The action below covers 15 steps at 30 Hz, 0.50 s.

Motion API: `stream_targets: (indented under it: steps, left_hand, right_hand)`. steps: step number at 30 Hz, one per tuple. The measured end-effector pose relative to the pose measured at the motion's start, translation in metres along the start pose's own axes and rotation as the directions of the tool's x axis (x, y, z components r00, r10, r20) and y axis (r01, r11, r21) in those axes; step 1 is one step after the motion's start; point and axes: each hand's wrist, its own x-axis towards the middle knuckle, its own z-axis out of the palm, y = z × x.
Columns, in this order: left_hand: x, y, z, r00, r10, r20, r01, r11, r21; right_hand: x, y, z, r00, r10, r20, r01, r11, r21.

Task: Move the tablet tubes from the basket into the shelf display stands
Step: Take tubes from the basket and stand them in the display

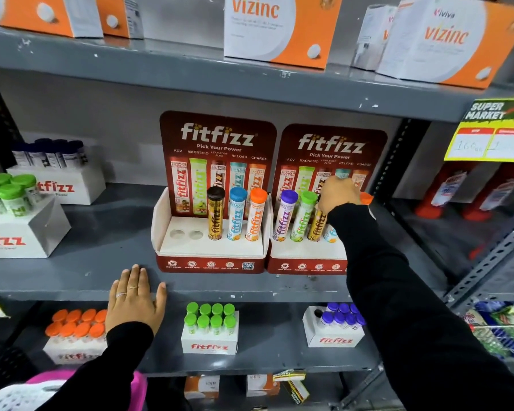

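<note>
Two red fitfizz display stands sit side by side on the middle shelf. The left stand (211, 250) holds a brown-capped tube (215, 216), a blue-capped tube (237, 216) and an orange-capped tube (255, 215); its two leftmost holes (186, 234) show bare. The right stand (306, 256) holds a purple-capped tube (285, 215), a green-capped tube (304, 216), a gold tube and a blue tube, partly hidden by my arm. My right hand (339, 194) is closed on an orange-capped tube (366, 199) at that stand's right end. My left hand (134, 295) lies flat and open on the shelf edge. The pink basket (137, 387) hangs on my left arm.
White fitfizz boxes with green-capped and dark-capped tubes stand at the left of the middle shelf. The shelf below carries boxes of orange-capped (77, 324), green-capped (209, 320) and purple-capped (343, 317) tubes. Vizinc cartons (279, 31) line the top shelf. A yellow price tag (490, 134) hangs at right.
</note>
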Motion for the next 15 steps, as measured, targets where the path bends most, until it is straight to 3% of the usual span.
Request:
stream_targets:
  steps: [3,5,8,10,12,15]
  left_hand:
    - [-0.021,-0.028,0.010,0.990,-0.111,0.086,0.113,0.994,-0.010]
    - [-0.026,-0.029,0.012,0.995,-0.074,0.062,0.074,0.997,-0.002]
    - [-0.006,-0.015,0.006,0.999,-0.041,0.019,0.042,0.997,-0.067]
    - [0.007,-0.002,0.004,0.999,0.030,-0.034,-0.034,0.991,-0.131]
    - [0.005,0.001,0.002,0.993,0.087,-0.084,-0.099,0.984,-0.148]
    - [-0.034,-0.039,0.024,1.000,-0.005,-0.024,0.002,0.989,-0.151]
  right_hand:
    - [-0.007,-0.036,0.019,0.993,-0.084,0.084,0.083,0.996,0.018]
    - [-0.019,-0.043,0.011,0.992,-0.099,0.084,0.100,0.995,-0.004]
    - [-0.036,-0.061,-0.015,0.988,-0.151,-0.043,0.149,0.988,-0.051]
    - [-0.055,-0.085,-0.026,0.952,-0.265,-0.151,0.256,0.964,-0.077]
    - [-0.079,-0.121,-0.017,0.878,-0.448,-0.170,0.440,0.894,-0.088]
    - [-0.123,-0.195,0.041,0.651,-0.756,-0.070,0.759,0.647,0.075]
